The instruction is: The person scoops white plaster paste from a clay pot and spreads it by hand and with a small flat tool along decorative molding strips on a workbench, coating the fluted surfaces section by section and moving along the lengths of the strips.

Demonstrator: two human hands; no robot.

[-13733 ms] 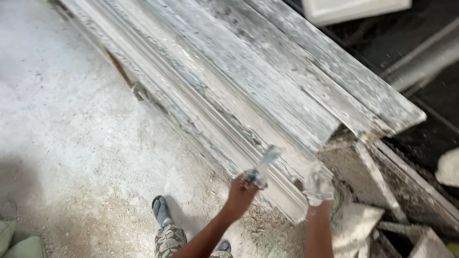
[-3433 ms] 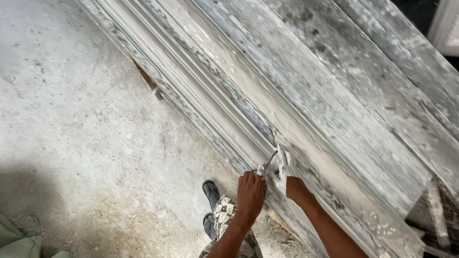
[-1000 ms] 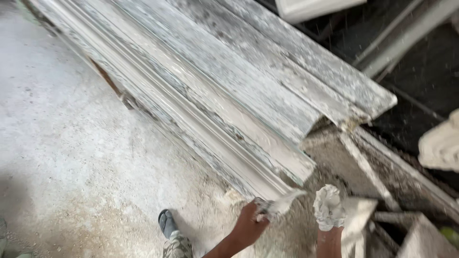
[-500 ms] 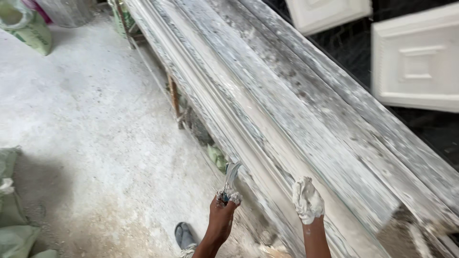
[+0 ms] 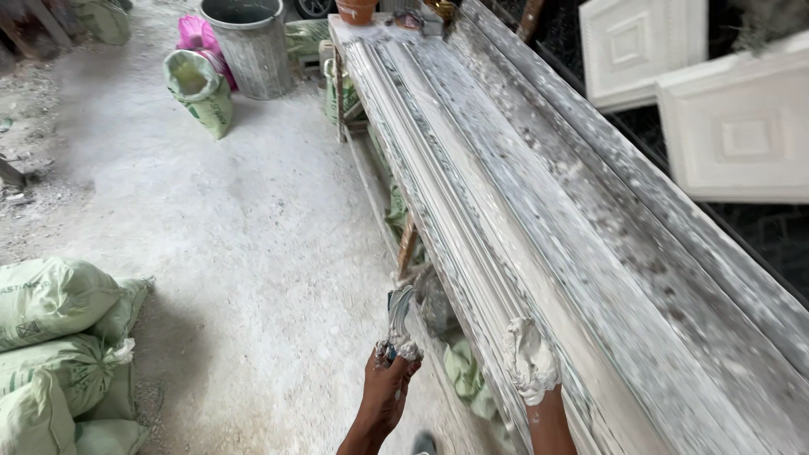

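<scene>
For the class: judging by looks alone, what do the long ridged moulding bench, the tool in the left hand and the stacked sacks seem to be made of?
Long moulding bench: probably plaster or cement cast, matte grey-white, crusted and streaked along its ridges.
Tool in the left hand: apparently a thin metal blade, dull sheen under white smears.
Sacks: woven plastic by the look, pale green, creased, slightly glossy.
The right hand is coated in wet white paste, likely plaster.
</scene>
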